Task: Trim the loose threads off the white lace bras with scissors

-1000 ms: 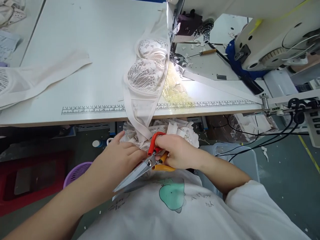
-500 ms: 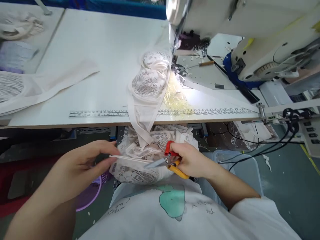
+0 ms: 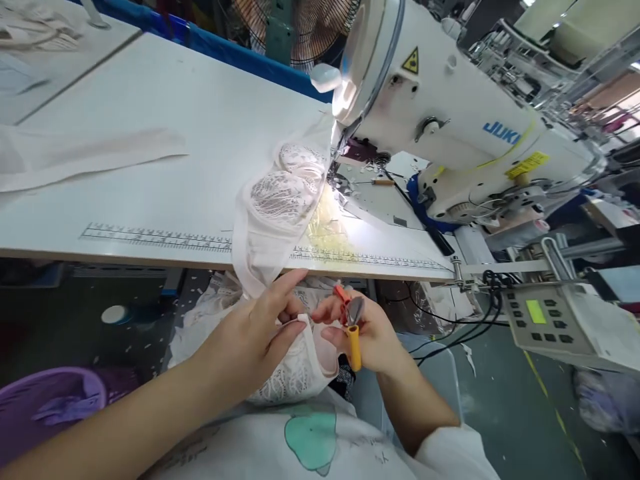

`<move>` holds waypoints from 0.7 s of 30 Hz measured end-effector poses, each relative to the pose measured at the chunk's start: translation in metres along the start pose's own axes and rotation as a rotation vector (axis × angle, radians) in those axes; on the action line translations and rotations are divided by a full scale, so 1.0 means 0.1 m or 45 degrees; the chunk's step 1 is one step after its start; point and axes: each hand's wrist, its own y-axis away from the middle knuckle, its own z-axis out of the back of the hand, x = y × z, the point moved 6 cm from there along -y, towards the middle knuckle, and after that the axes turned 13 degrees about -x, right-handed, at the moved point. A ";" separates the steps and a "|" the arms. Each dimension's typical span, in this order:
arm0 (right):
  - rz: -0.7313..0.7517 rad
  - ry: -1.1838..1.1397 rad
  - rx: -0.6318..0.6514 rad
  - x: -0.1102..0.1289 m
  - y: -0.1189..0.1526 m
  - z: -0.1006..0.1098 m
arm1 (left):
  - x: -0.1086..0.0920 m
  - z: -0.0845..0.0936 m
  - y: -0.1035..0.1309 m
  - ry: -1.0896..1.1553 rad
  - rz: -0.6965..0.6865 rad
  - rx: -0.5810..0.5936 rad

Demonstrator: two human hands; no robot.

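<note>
Head view: the left hand (image 3: 255, 337), lower centre of the frame, has its grip closed on the upper corner of a white lace cup garment (image 3: 295, 373), pinched between thumb and fingers. The garment is located at lower centre, below the front edge of the white flat tabletop (image 3: 165, 93). The right hand (image 3: 373, 337), just right of the garment, has its grip closed around metal scissors with red and orange handles (image 3: 355, 347); its thumb and index finger are beside the garment edge, and contact there cannot be confirmed. The scissor blades appear foreshortened. A second white lace cup garment (image 3: 283, 197) lies on the tabletop at centre, its lower end hanging over the front edge. A printed black ruler scale (image 3: 155, 237) runs along that edge. A crumpled translucent yellow sheet (image 3: 330, 230) lies just right of the second garment. A white sewing machine with blue lettering (image 3: 450, 107) occupies the upper right. A grey control box with a lit green display (image 3: 543, 317) is positioned at right; a purple plastic basket (image 3: 95, 379) stands at lower left.
</note>
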 end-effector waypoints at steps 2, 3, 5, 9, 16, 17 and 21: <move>0.024 -0.155 -0.041 0.04 -0.07 -0.02 | -0.01 -0.06 -0.02 -0.017 -0.018 0.003; 0.021 -0.198 -0.056 0.04 -0.10 -0.03 | -0.02 -0.08 -0.03 -0.026 -0.021 -0.005; 0.007 -0.196 -0.073 0.04 -0.15 -0.04 | -0.01 -0.10 -0.03 -0.032 -0.021 -0.027; 0.022 -0.228 -0.110 0.05 -0.18 -0.05 | 0.06 -0.10 -0.03 0.053 0.092 -0.044; 0.231 -0.296 -0.197 0.17 -0.17 -0.06 | 0.12 -0.19 -0.03 0.370 0.466 0.177; 0.246 -0.300 -0.209 0.18 -0.17 -0.08 | 0.11 -0.19 -0.03 0.417 0.487 0.161; 0.193 -0.222 -0.182 0.12 -0.22 -0.09 | 0.14 -0.18 -0.04 0.466 0.598 0.111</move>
